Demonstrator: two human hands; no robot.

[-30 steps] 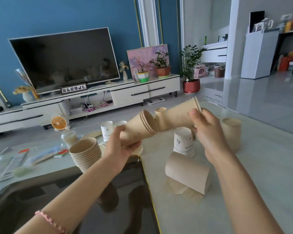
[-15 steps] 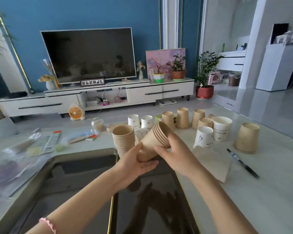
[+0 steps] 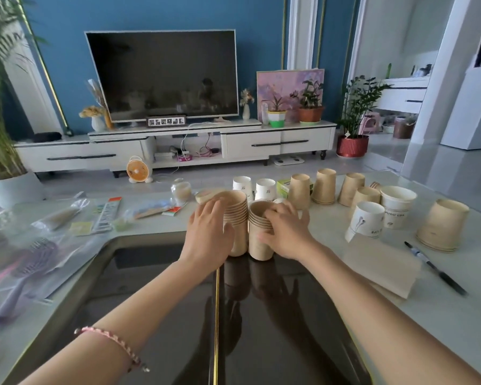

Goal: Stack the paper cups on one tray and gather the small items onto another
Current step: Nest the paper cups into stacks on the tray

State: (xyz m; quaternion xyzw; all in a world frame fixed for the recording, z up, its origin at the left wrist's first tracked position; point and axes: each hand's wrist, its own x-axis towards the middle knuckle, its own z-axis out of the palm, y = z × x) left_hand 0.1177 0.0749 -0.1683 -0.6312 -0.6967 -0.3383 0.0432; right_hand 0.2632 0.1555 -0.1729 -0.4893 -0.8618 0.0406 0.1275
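Note:
Two stacks of brown paper cups stand upright side by side at the far edge of the dark glossy tray (image 3: 156,287). My left hand (image 3: 207,234) rests against the taller left stack (image 3: 238,215). My right hand (image 3: 285,232) wraps the shorter right stack (image 3: 257,240), fingers over its rim. More brown cups (image 3: 324,186) stand upside down behind, with several white printed cups (image 3: 368,220) to the right. A second dark tray (image 3: 289,315) adjoins the first on the right.
A black pen (image 3: 435,269) and a brown paper sheet (image 3: 383,263) lie right of the trays. An upturned brown cup stack (image 3: 442,225) stands far right. Bagged small items, a purple hairbrush (image 3: 25,268) and a colour strip (image 3: 107,213) lie left.
The stack I held tilted in both hands now stands upright on the tray beside the taller stack. My left hand has moved onto the taller stack.

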